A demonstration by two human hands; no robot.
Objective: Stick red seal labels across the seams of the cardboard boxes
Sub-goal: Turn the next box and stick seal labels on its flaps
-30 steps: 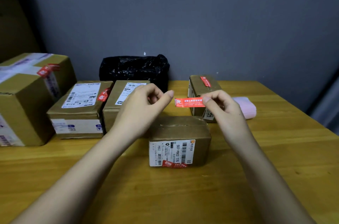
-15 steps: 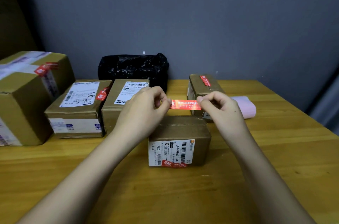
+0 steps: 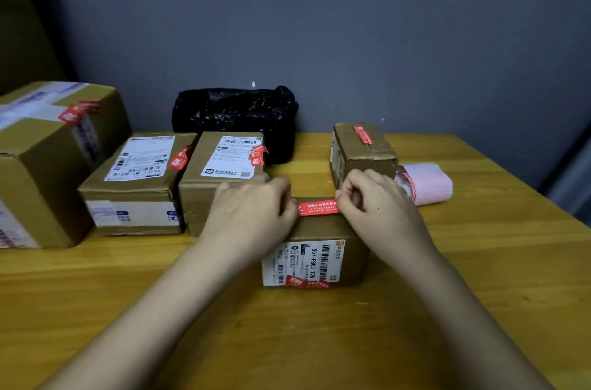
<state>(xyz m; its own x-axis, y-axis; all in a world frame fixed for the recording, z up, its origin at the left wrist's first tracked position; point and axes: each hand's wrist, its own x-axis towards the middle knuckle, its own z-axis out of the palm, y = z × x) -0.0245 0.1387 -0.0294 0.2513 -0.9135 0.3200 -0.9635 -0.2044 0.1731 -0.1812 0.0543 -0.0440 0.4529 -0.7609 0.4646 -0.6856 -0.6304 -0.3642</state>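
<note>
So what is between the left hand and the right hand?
The head view shows the red seal label stretched between left hand and right hand, over the front box.

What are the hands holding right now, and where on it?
A red seal label, pinched at its two ends: left hand on the left end, right hand on the right, over the front box.

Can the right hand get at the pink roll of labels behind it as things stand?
Probably yes, once freed. The pink roll of labels lies just beyond the right hand on bare wooden table, nothing between them. But that hand is pinching the red seal label, so it must let go first.
</note>
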